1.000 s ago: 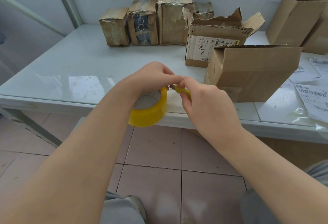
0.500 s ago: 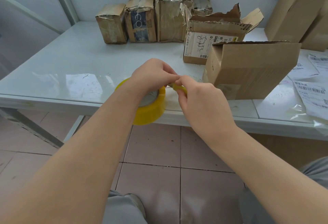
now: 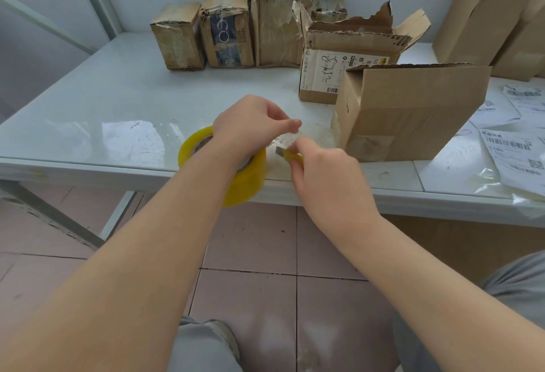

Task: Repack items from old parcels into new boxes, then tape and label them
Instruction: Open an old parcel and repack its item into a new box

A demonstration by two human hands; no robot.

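Observation:
A yellow tape roll [image 3: 246, 178] hangs round my left wrist at the table's front edge. My left hand [image 3: 250, 127] pinches a short clear strip of tape [image 3: 283, 143] pulled from the roll. My right hand [image 3: 327, 177] grips a small yellow utility knife [image 3: 290, 155], its grey tip right under the strip. A plain new cardboard box [image 3: 413, 112] lies on its side just right of my hands. Behind it stands a torn-open old parcel [image 3: 345, 56] with a printed label.
Several worn taped parcels [image 3: 227, 29] line the wall at the back. Two more new boxes [image 3: 483, 20] stand at the far right. Shipping labels [image 3: 513, 147] and clear film lie on the white table [image 3: 88, 112] to the right. Tiled floor below.
My hands have drawn apart: the left lifted a strip of tape off the roll, the right dropped slightly with the knife. The roll slid further up my left wrist.

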